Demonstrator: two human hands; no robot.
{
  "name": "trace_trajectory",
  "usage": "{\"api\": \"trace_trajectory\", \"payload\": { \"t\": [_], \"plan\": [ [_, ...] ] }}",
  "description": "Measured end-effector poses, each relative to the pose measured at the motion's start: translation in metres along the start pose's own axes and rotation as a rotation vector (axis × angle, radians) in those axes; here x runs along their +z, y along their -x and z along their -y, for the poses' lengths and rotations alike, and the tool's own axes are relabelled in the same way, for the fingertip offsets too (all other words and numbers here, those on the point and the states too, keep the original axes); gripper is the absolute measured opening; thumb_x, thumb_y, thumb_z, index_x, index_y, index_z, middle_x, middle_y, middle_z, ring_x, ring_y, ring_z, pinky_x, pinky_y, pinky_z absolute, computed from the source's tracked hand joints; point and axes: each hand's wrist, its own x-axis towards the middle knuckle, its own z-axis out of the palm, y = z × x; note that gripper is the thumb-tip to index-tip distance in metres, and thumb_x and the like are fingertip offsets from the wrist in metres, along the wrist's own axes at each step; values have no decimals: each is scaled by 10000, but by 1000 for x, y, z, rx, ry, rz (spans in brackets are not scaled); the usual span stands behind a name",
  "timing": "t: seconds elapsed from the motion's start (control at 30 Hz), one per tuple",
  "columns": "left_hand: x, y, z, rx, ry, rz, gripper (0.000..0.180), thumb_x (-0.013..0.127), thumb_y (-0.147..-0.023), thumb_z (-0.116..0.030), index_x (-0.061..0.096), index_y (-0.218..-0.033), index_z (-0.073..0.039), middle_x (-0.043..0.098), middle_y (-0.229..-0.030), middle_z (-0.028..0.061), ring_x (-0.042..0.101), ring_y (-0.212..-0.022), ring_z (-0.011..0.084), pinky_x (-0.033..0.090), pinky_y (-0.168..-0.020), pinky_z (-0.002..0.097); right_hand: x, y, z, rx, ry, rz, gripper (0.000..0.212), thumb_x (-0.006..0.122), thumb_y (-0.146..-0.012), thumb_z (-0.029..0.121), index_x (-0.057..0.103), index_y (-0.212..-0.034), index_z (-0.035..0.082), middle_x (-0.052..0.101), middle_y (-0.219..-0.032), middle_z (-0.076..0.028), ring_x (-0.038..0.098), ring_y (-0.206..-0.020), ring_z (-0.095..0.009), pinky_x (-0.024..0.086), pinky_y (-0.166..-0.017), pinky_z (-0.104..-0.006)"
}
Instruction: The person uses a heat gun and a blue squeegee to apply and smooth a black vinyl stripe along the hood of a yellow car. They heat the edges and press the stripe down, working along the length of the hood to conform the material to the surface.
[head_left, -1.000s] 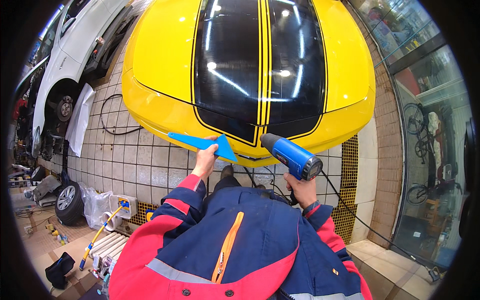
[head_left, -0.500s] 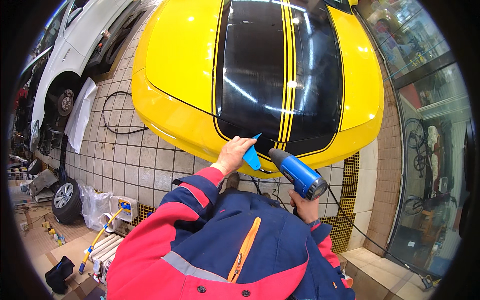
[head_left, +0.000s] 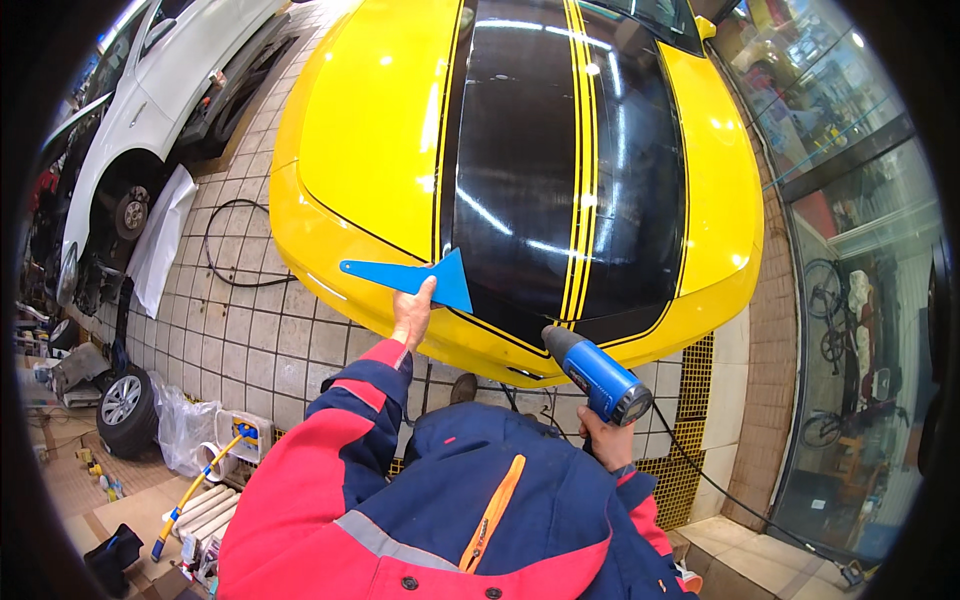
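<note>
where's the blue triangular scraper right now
In the head view, the blue triangular scraper is just left of centre, in the left hand, seen against the front of the yellow car and left of the blue heat gun.

The left hand (head_left: pixel 411 307) reaches farther forward, thumb (head_left: pixel 428 288) on top in a pinch; the right hand (head_left: pixel 606 438) curls in a grip.

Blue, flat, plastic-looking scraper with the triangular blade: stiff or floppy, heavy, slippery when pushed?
The blue flat scraper is probably fairly stiff: its narrow tail extends straight past the left grip without visible sag. Likely light for its size, since it looks thin and one grip carries it. Its smooth-looking face may be slightly slippery.
</note>
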Motion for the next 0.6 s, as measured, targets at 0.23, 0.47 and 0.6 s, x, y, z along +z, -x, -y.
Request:
{"api": "trace_trajectory", "payload": {
  "t": [0.23, 0.47, 0.6],
  "plan": [
    [-34, 1, 39, 380, -295, -280, 294, 771, -1007, -196, 749, -1219, 7, 772, -1158, 109, 722, -1038, 239, 557, -959, 385, 3, -4, 4, 4, 54, 14, 243, 844, -915, 79, 693, -1070, -31, 732, -844, -66, 681, -650, -133, 568, -592, -288],
    [-65, 16, 20, 202, -28, -372, 210, 748, -1016, -213, 704, -1056, -12, 726, -949, 65, 698, -778, 190, 583, -691, 349, 16, -7, 16, -5, 92, 97, 183, 825, -933, 73, 689, -1016, -16, 715, -804, -49, 665, -643, -123, 528, -584, -286],
    [-67, -2, -11, 173, 38, -254, 111, 698, -1011, -156, 674, -971, -56, 650, -777, 15, 587, -577, 121, 476, -504, 299, 35, -19, 27, -40, 146, 189, 154, 816, -936, 74, 703, -1002, -8, 705, -781, -28, 651, -636, -109, 501, -581, -287]
  ]
}}
